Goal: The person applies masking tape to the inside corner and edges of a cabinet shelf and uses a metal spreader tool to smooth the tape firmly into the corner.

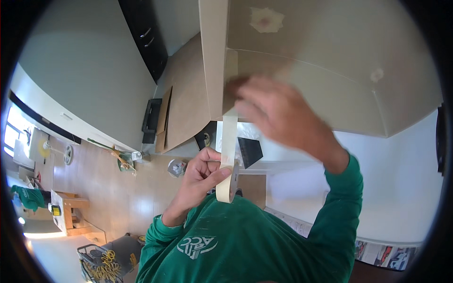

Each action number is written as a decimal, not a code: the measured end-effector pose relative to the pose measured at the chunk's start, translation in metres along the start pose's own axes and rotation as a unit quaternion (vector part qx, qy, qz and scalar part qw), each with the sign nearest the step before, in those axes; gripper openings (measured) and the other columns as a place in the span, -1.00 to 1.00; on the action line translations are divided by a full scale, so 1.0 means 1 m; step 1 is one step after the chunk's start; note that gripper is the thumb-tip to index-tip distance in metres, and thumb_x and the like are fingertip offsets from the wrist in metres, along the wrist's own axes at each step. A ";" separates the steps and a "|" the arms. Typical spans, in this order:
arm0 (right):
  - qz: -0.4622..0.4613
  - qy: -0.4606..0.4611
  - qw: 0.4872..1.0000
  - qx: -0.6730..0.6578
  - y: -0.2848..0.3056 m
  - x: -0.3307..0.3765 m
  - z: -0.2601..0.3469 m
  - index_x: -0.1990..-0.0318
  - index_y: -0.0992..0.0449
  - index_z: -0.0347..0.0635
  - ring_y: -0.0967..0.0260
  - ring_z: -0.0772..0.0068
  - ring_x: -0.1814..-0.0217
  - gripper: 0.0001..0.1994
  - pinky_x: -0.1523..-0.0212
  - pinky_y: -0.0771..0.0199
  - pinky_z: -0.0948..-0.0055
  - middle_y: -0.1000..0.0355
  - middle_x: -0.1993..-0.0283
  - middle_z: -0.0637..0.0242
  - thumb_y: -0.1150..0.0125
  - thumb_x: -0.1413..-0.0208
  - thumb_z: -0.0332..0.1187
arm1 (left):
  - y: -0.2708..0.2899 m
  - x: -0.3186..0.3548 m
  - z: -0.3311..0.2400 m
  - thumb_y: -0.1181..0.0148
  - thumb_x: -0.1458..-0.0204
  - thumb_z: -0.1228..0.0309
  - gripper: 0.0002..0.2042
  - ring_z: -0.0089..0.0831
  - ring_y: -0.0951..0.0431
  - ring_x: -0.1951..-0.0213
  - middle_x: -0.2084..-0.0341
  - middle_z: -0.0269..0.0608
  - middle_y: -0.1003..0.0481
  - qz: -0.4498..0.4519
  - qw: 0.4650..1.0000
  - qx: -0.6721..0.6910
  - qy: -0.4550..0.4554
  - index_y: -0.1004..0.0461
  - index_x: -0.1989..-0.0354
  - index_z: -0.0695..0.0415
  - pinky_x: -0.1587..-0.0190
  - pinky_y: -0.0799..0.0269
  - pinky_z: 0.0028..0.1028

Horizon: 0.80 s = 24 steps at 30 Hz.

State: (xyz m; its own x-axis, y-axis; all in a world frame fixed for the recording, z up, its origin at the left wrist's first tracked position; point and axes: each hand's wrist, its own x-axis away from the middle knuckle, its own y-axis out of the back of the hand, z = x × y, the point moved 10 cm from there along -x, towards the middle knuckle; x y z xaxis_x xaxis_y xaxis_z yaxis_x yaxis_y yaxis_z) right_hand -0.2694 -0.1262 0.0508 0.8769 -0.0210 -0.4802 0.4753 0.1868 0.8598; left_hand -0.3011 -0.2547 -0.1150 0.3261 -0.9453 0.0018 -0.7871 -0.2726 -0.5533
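My left hand (pixel 200 175) grips a roll of beige masking tape (pixel 228 185) in front of my green-sleeved chest. A strip of tape (pixel 230 134) runs from the roll up to the edge of a beige boxed-in surface (pixel 213 52). My right hand (pixel 276 113), blurred by motion, lies flat with fingers spread against that surface where the strip meets it, fingertips near the corner.
Two pale filler patches (pixel 266 20) mark the beige panel. Dark cabinets (pixel 147 35), leaning cardboard sheets (pixel 165 118), a small wooden stool (pixel 69 210), a crate of yellow cords (pixel 101 264), a green cloth (pixel 28 198) and spread newspapers (pixel 382 254) surround the wooden floor.
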 end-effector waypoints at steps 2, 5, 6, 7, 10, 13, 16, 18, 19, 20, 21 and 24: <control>-0.009 0.034 0.999 -0.015 -0.006 0.022 0.026 0.06 -0.53 -0.32 -0.40 -0.02 -0.12 -0.70 -0.19 -0.33 0.05 -0.49 0.04 0.04 -0.21 -0.17 -0.27 | 0.001 -0.007 0.000 -0.13 -0.26 0.59 -0.78 -0.60 -0.61 0.39 0.38 -0.18 -0.62 -0.011 0.999 -0.040 0.007 -0.26 0.00 0.22 0.37 -0.46 -0.60; -0.025 0.043 0.999 0.006 -0.007 0.027 0.036 -0.01 -0.49 -0.37 -0.38 -0.01 -0.18 -0.65 -0.22 -0.30 0.06 -0.47 -0.05 0.01 -0.19 -0.18 -0.28 | 0.015 -0.012 0.002 -0.19 -0.24 0.58 -0.77 -0.72 -0.52 0.43 0.44 -0.31 -0.58 -0.024 0.992 -0.123 -0.025 -0.29 0.01 0.21 0.39 -0.32 -0.67; -0.008 0.042 0.999 0.016 -0.007 0.023 0.029 -0.04 -0.47 -0.38 -0.37 -0.01 -0.20 -0.64 -0.21 -0.30 0.07 -0.47 -0.08 -0.01 -0.17 -0.19 -0.29 | 0.018 -0.014 0.001 -0.20 -0.24 0.57 -0.77 -0.75 -0.48 0.45 0.45 -0.33 -0.57 -0.024 0.990 -0.138 -0.027 -0.30 0.01 0.21 0.40 -0.28 -0.68; 0.007 0.036 0.999 0.027 -0.007 0.019 0.020 -0.07 -0.46 -0.39 -0.37 0.00 -0.22 -0.62 -0.21 -0.31 0.08 -0.46 -0.10 -0.02 -0.16 -0.20 -0.30 | 0.020 -0.015 0.001 -0.21 -0.23 0.57 -0.77 -0.77 -0.44 0.46 0.46 -0.36 -0.55 -0.020 0.988 -0.154 -0.025 -0.31 0.01 0.21 0.41 -0.24 -0.70; -0.022 0.042 0.995 0.082 -0.021 -0.007 -0.019 -0.03 -0.49 -0.40 -0.38 -0.02 -0.22 -0.64 -0.20 -0.34 0.06 -0.47 -0.11 -0.03 -0.03 -0.19 -0.31 | 0.026 -0.019 0.001 -0.23 -0.22 0.56 -0.77 -0.82 -0.37 0.49 0.47 -0.41 -0.53 -0.025 0.982 -0.185 -0.024 -0.32 0.02 0.21 0.43 -0.17 -0.72; -0.041 0.035 0.995 0.083 -0.029 -0.031 -0.053 0.01 -0.52 -0.37 -0.40 -0.02 -0.18 -0.63 -0.17 -0.39 0.04 -0.48 -0.09 -0.02 -0.02 -0.18 -0.28 | 0.023 -0.021 -0.002 -0.23 -0.21 0.57 -0.76 -0.83 -0.33 0.50 0.48 -0.43 -0.51 -0.048 0.985 -0.163 -0.031 -0.33 0.03 0.22 0.43 -0.14 -0.72; -0.004 0.019 0.992 0.121 -0.036 -0.046 -0.070 0.04 -0.55 -0.32 -0.42 -0.01 -0.16 -0.66 -0.16 -0.41 0.03 -0.49 -0.06 0.00 -0.02 -0.16 -0.28 | 0.025 -0.021 -0.001 -0.24 -0.21 0.57 -0.76 -0.82 -0.34 0.49 0.46 -0.41 -0.52 -0.058 0.986 -0.152 -0.044 -0.33 0.03 0.23 0.42 -0.16 -0.71; -0.017 0.015 0.994 0.108 -0.032 -0.047 -0.074 0.07 -0.56 -0.31 -0.43 -0.02 -0.14 -0.67 -0.17 -0.41 0.04 -0.49 -0.04 0.01 -0.04 -0.17 -0.26 | 0.026 -0.025 -0.001 -0.24 -0.21 0.57 -0.76 -0.82 -0.34 0.49 0.45 -0.40 -0.51 -0.055 0.984 -0.157 -0.059 -0.33 0.04 0.23 0.42 -0.18 -0.71; -0.022 0.014 0.995 0.099 -0.030 -0.046 -0.072 0.08 -0.57 -0.30 -0.44 -0.03 -0.13 -0.68 -0.17 -0.41 0.04 -0.50 -0.03 0.01 -0.05 -0.18 -0.25 | 0.026 -0.029 -0.002 -0.24 -0.21 0.57 -0.77 -0.81 -0.34 0.49 0.45 -0.40 -0.50 -0.056 0.983 -0.160 -0.066 -0.33 0.04 0.23 0.41 -0.19 -0.70; -0.034 0.004 0.997 0.070 -0.025 -0.043 -0.072 0.11 -0.57 -0.29 -0.44 -0.02 -0.10 -0.70 -0.15 -0.42 0.05 -0.50 -0.01 0.03 -0.07 -0.18 -0.26 | 0.025 -0.032 -0.003 -0.24 -0.21 0.57 -0.77 -0.81 -0.34 0.48 0.45 -0.41 -0.50 -0.056 0.982 -0.163 -0.073 -0.33 0.05 0.23 0.41 -0.19 -0.70; -0.047 -0.007 0.998 0.040 -0.019 -0.038 -0.071 0.13 -0.58 -0.29 -0.44 -0.02 -0.08 -0.72 -0.13 -0.42 0.06 -0.51 0.02 0.04 -0.10 -0.18 -0.26 | 0.025 -0.033 -0.001 -0.25 -0.20 0.56 -0.78 -0.81 -0.34 0.48 0.46 -0.42 -0.48 -0.049 0.981 -0.175 -0.071 -0.34 0.07 0.23 0.41 -0.19 -0.70; -0.106 -0.001 0.989 -0.103 0.025 -0.024 -0.019 0.20 -0.58 -0.28 -0.43 0.04 0.03 -0.81 -0.05 -0.43 0.16 -0.51 0.12 0.08 -0.19 -0.15 -0.34 | 0.032 -0.033 -0.009 -0.28 -0.19 0.54 -0.80 -0.81 -0.34 0.46 0.48 -0.47 -0.43 -0.052 0.971 -0.220 -0.076 -0.37 0.12 0.22 0.40 -0.19 -0.70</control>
State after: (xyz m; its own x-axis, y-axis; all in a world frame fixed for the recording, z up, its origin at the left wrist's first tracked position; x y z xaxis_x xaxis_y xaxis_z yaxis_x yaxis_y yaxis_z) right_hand -0.2799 -0.1027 0.0809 0.7587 -0.0828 -0.6461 0.6245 0.3745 0.6854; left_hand -0.3416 -0.2339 -0.1253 0.4637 -0.8800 -0.1031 -0.8820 -0.4474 -0.1477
